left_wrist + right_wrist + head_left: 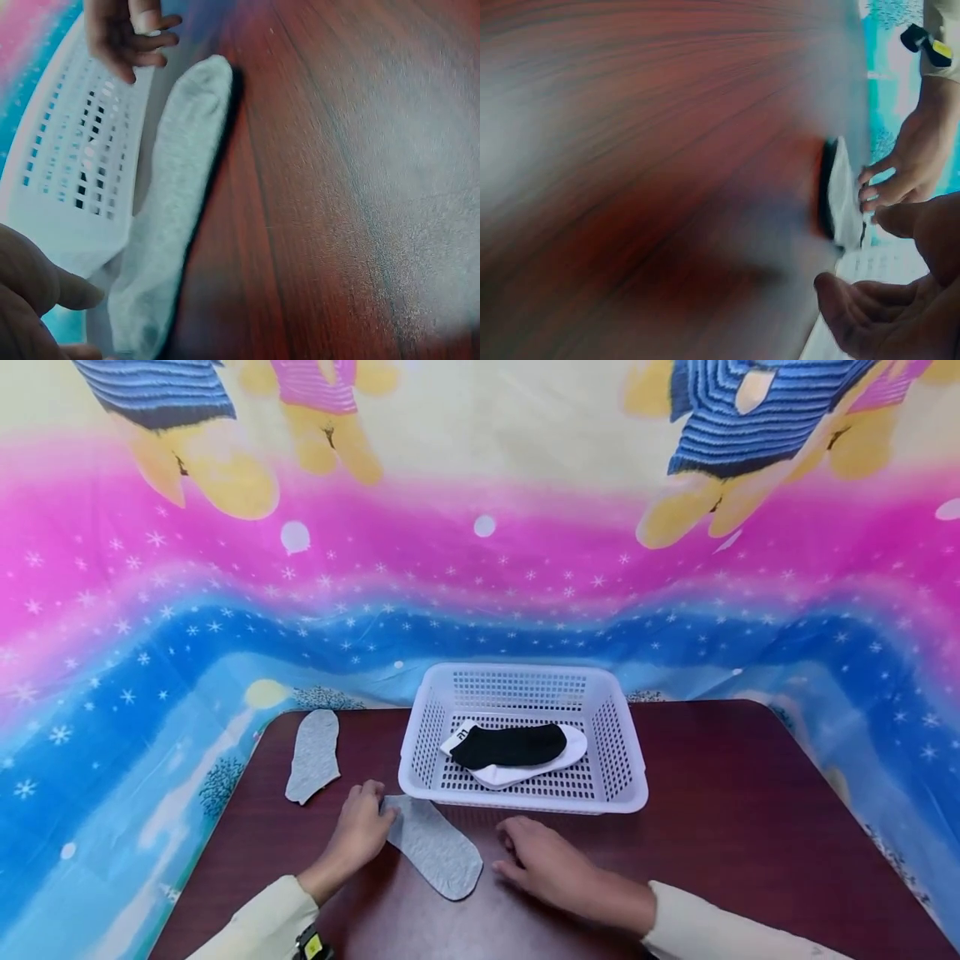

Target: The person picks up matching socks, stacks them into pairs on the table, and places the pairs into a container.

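A grey ankle sock (pixel 437 847) lies slantwise on the table in front of the basket. At its cuff end is my left hand (pixel 358 827), with thumb and fingertips right at the edge and spread apart in the right wrist view. My right hand (pixel 551 867) hovers past the toe end, its fingers loosely bent around nothing. In the left wrist view the sock (pixel 176 180) stretches from the left thumb up toward the right hand (pixel 131 34). A second grey sock (pixel 313 756) lies flat at the table's far left.
A white perforated plastic basket (pixel 522 805) stands at the back middle of the dark red wooden table (pixel 720 810). Inside it a black sock (pixel 513 745) lies on top of a white sock (pixel 576 747). A printed cloth (pixel 480 577) hangs behind and around the table.
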### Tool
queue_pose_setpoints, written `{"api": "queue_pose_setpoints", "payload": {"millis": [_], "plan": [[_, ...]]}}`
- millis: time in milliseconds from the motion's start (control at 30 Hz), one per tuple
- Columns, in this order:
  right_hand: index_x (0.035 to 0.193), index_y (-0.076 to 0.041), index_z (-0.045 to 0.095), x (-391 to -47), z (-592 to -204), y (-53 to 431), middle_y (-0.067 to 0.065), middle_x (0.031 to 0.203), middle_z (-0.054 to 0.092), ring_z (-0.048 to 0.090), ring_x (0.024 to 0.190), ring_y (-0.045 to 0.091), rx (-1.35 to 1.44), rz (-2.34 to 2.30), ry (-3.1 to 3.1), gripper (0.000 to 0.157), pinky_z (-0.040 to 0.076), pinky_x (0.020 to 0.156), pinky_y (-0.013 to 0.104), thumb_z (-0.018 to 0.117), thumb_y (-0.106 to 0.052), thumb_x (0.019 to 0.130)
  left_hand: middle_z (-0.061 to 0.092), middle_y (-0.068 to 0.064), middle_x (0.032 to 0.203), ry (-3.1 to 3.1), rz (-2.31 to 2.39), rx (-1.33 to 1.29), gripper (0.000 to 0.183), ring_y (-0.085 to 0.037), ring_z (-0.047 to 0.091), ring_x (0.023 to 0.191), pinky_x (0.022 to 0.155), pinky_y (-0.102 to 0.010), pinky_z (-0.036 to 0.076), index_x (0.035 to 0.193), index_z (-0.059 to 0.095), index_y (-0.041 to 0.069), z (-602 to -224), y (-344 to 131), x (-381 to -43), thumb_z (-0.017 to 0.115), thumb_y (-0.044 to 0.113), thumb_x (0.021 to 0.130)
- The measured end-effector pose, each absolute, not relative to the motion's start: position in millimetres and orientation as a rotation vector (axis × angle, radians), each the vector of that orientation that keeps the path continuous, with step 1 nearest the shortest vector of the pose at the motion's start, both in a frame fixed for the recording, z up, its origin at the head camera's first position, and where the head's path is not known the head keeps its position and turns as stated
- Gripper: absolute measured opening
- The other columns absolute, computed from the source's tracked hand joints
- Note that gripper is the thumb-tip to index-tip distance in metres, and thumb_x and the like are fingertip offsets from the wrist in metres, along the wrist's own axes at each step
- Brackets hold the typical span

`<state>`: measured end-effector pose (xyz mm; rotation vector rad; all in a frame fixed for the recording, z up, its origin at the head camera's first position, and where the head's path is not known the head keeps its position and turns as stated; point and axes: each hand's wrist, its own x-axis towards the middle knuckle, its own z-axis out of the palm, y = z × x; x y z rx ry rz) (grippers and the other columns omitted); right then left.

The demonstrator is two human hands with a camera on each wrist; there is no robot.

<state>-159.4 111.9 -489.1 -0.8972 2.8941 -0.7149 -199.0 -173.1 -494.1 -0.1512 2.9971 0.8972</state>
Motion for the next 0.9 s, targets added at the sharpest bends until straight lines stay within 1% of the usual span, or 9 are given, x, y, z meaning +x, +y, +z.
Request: {"api": "queue_pose_setpoints", "payload": {"millis": [133,267,333,467,533,600,700,800,900], "plan": [[0.106,-0.006,0.061,-164,-497,88,-0.002,0.089,0.057,0.055,0.078,0.011,-0.789,-0.725,2.907,0.039,0.047,0.069,0.027,0.071,-0.037,0.084,0.056,-0.022,0.106,3.0,0.86,-0.139,0.04,-0.037,0.053,0.102,0.086,-0.048,0.044,0.117,0.055,-0.008,-502,-171,-202,0.068,0.015,0.086],[0.097,-0.008,0.062,-168,-503,73,-0.002,0.087,0.057,0.056,0.078,0.013,-0.7,-0.753,2.918,0.037,0.048,0.068,0.029,0.075,-0.037,0.079,0.055,-0.02,0.102,3.025,0.848,-0.118,0.036,-0.036,0.052,0.099,0.085,-0.047,0.044,0.112,0.057,-0.006,-505,-171,-204,0.07,0.014,0.085],[0.092,-0.011,0.06,-169,-507,69,-0.003,0.085,0.055,0.055,0.077,0.012,-0.684,-0.748,2.932,0.034,0.046,0.066,0.028,0.078,-0.036,0.077,0.056,-0.017,0.097,3.036,0.841,-0.095,0.031,-0.034,0.052,0.095,0.084,-0.046,0.043,0.107,0.058,-0.005,-506,-172,-204,0.07,0.012,0.084],[0.083,-0.015,0.056,-170,-512,64,-0.006,0.081,0.051,0.052,0.073,0.011,-0.704,-0.728,2.963,0.031,0.044,0.063,0.025,0.081,-0.032,0.073,0.055,-0.011,0.084,3.054,0.824,-0.05,0.019,-0.029,0.05,0.085,0.078,-0.042,0.041,0.091,0.058,-0.001,-505,-173,-205,0.071,0.01,0.082],[0.08,-0.016,0.055,-170,-513,63,-0.007,0.08,0.05,0.051,0.072,0.011,-0.719,-0.728,2.967,0.031,0.042,0.062,0.025,0.081,-0.03,0.072,0.052,-0.008,0.079,3.06,0.823,-0.037,0.018,-0.026,0.048,0.081,0.075,-0.041,0.039,0.084,0.056,0.002,-504,-173,-205,0.072,0.01,0.082],[0.08,-0.016,0.055,-171,-512,63,-0.007,0.077,0.049,0.05,0.07,0.011,-0.709,-0.749,2.953,0.03,0.041,0.061,0.024,0.082,-0.028,0.072,0.05,-0.006,0.076,3.06,0.829,-0.039,0.019,-0.024,0.047,0.078,0.071,-0.038,0.039,0.081,0.055,0.004,-505,-174,-205,0.073,0.011,0.081],[0.084,-0.014,0.056,-173,-511,62,-0.01,0.072,0.051,0.05,0.066,0.008,-0.662,-0.789,2.905,0.03,0.041,0.06,0.023,0.082,-0.024,0.072,0.052,-0.005,0.073,3.036,0.869,-0.072,0.019,-0.02,0.049,0.071,0.064,-0.033,0.04,0.082,0.055,0.006,-506,-175,-206,0.073,0.011,0.081],[0.087,-0.013,0.057,-175,-509,62,-0.012,0.067,0.052,0.051,0.063,0.006,-0.621,-0.803,2.856,0.029,0.042,0.059,0.023,0.081,-0.02,0.072,0.055,-0.003,0.071,2.974,0.933,-0.119,0.012,-0.016,0.049,0.065,0.059,-0.029,0.04,0.086,0.06,0.006,-507,-176,-205,0.071,0.01,0.083],[0.081,-0.015,0.059,-175,-508,66,-0.011,0.066,0.051,0.049,0.063,0.005,-0.604,-0.76,2.824,0.02,0.041,0.059,0.023,0.077,-0.019,0.074,0.059,-0.001,0.071,2.907,0.996,-0.151,0.007,-0.015,0.05,0.065,0.059,-0.028,0.04,0.089,0.066,0.007,-505,-177,-204,0.069,0.01,0.083]]}}
